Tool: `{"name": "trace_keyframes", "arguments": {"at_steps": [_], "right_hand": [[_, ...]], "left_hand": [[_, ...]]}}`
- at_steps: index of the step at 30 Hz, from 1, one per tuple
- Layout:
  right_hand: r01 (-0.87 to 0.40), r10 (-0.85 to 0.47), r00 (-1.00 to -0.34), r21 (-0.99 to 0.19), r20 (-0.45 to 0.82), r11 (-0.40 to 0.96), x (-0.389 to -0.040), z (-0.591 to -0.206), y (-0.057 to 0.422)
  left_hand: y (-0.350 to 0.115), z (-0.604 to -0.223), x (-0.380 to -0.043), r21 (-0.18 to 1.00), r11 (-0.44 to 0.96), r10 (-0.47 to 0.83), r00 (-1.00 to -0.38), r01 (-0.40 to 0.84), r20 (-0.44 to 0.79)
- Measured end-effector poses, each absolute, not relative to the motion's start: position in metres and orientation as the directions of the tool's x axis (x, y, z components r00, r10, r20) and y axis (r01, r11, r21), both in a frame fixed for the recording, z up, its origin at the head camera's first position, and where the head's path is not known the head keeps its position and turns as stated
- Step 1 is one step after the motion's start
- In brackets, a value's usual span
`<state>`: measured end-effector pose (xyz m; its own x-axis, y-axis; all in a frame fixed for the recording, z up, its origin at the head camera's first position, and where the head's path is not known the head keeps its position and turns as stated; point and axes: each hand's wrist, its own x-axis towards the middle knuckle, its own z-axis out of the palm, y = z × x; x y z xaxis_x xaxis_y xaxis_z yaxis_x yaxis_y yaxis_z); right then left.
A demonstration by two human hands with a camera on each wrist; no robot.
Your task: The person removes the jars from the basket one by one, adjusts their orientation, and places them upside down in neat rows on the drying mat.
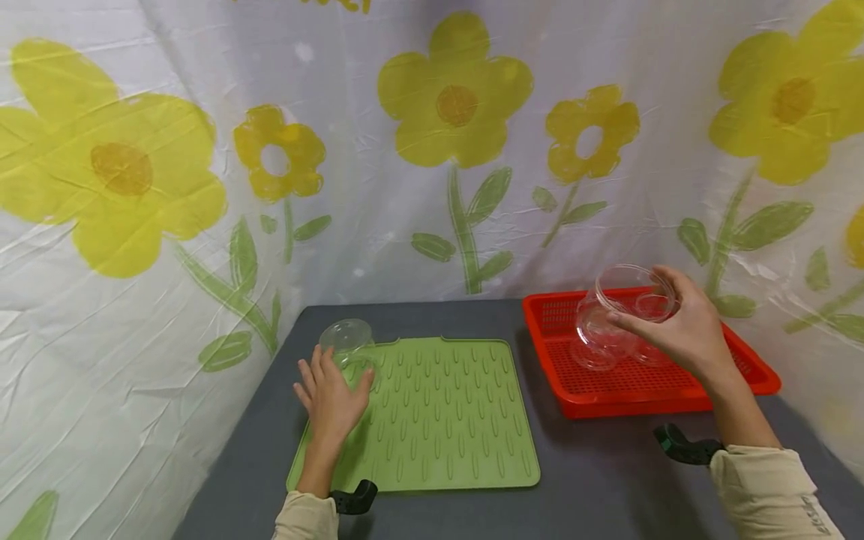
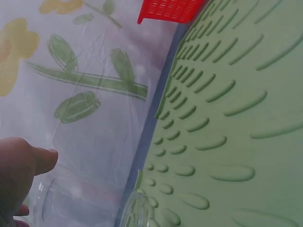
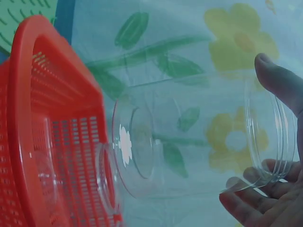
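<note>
Right grip: grasping the held jar by its ringed end, thumb opposite fingers; probably for purchase on the ridges
Held jar: right of the frame, above the red basket; plain end toward the basket, ringed end in hand
Left grip: released, fingers spread beside the second jar; contact impossible to tell
Second jar: at the upper-left corner of the green mat; presumably within easy left reach
Red basket: on the grey bench; gathering further jars
</note>
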<state>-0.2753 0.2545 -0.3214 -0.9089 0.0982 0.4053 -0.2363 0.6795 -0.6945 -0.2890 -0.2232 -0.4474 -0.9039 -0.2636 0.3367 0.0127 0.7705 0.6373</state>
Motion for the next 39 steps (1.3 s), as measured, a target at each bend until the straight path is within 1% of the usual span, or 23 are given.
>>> {"name": "trace_keyframes", "arguments": {"at_steps": [4, 9, 12, 15, 18, 23, 35, 39], "right_hand": [[-0.276, 0.063, -0.901, -0.679, 0.429, 0.681, -0.276, -0.318, 0.241], [-0.325, -0.005, -0.903, -0.677, 0.429, 0.661, -0.277, -0.317, 0.220], [-0.356, -0.042, -0.898, -0.667, 0.438, 0.654, -0.278, -0.319, 0.207], [-0.378, -0.071, -0.895, -0.664, 0.441, 0.645, -0.280, -0.323, 0.194], [-0.406, -0.103, -0.887, -0.656, 0.450, 0.636, -0.283, -0.328, 0.183], [-0.442, -0.152, -0.878, -0.647, 0.454, 0.621, -0.285, -0.333, 0.169], [-0.494, -0.248, -0.864, -0.642, 0.438, 0.587, -0.283, -0.348, 0.136], [-0.501, -0.261, -0.862, -0.649, 0.435, 0.572, -0.285, -0.353, 0.126]], "left_hand": [[-0.217, -0.441, -0.289, 0.635, 0.770, -0.235, -0.897, 0.063, 0.373], [-0.196, -0.429, -0.291, 0.617, 0.758, -0.132, -0.875, 0.214, 0.465], [-0.181, -0.421, -0.292, 0.631, 0.714, -0.064, -0.869, 0.304, 0.491], [-0.167, -0.415, -0.292, 0.670, 0.649, -0.010, -0.876, 0.361, 0.481], [-0.154, -0.409, -0.291, 0.720, 0.579, 0.038, -0.894, 0.383, 0.446], [-0.135, -0.399, -0.290, 0.767, 0.498, 0.119, -0.908, 0.404, 0.401], [-0.104, -0.396, -0.290, 0.779, 0.427, 0.303, -0.885, 0.458, 0.354], [-0.098, -0.395, -0.292, 0.774, 0.396, 0.338, -0.862, 0.495, 0.379]]}}
